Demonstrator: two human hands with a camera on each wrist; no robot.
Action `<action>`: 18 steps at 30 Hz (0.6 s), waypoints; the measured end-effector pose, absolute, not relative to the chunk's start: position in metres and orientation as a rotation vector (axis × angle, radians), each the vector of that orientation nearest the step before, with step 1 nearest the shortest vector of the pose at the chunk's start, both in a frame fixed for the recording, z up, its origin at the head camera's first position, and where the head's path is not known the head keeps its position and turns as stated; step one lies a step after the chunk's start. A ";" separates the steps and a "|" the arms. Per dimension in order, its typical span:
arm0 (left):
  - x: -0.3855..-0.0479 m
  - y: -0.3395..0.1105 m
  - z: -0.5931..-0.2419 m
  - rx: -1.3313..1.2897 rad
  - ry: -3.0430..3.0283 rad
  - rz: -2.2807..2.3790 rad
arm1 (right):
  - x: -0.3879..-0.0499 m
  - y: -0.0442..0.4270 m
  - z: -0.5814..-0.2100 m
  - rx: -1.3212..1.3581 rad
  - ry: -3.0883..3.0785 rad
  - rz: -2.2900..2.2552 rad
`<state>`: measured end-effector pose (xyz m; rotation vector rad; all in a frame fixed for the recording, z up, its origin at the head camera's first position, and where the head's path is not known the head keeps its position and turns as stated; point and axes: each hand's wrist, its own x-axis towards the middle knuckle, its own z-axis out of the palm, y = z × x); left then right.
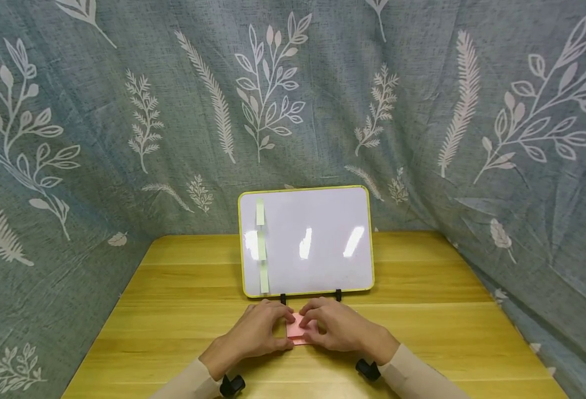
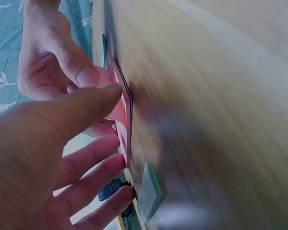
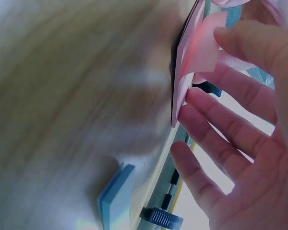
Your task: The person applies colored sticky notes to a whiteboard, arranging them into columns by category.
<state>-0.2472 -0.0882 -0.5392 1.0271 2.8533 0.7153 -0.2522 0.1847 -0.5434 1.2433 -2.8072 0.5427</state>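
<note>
A pink sticky note pad [image 1: 295, 331] lies on the table between both hands, in front of the whiteboard. My left hand [image 1: 260, 328] holds the pad at its left side, with the thumb at its near edge in the left wrist view. On the right, my right hand [image 1: 340, 324] pinches the pad's top sheet [image 3: 204, 45] between thumb and forefinger. That sheet bends up from the pad, while its far side still seems attached. The other right fingers spread beside the pad's edge.
A yellow-framed whiteboard [image 1: 317, 244] leans on a black stand [image 1: 339, 295] behind the hands. Three pale green sticky notes [image 1: 261, 245] run down its left side. A green pad [image 2: 150, 194] and a blue pad [image 3: 116, 196] lie on the wooden table [image 1: 183, 288].
</note>
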 end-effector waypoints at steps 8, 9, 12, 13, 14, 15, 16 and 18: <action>-0.248 -0.086 -0.542 1.012 2.881 0.729 | -0.253 0.184 -0.542 1.242 -2.773 0.527; -0.248 -0.086 -0.542 1.007 2.885 0.726 | -0.253 0.184 -0.542 1.243 -2.768 0.530; -0.247 -0.085 -0.543 0.991 2.899 0.721 | -0.253 0.183 -0.541 1.249 -2.754 0.542; -0.247 -0.085 -0.544 0.986 2.903 0.725 | -0.254 0.183 -0.542 1.247 -2.753 0.549; -0.247 -0.085 -0.544 0.983 2.907 0.728 | -0.254 0.183 -0.542 1.241 -2.756 0.562; -0.247 -0.084 -0.544 0.980 2.911 0.733 | -0.254 0.183 -0.542 1.229 -2.763 0.576; -0.247 -0.084 -0.545 0.977 2.916 0.738 | -0.254 0.183 -0.542 1.219 -2.763 0.588; -0.247 -0.084 -0.545 0.976 2.930 0.745 | -0.255 0.182 -0.542 1.179 -2.771 0.624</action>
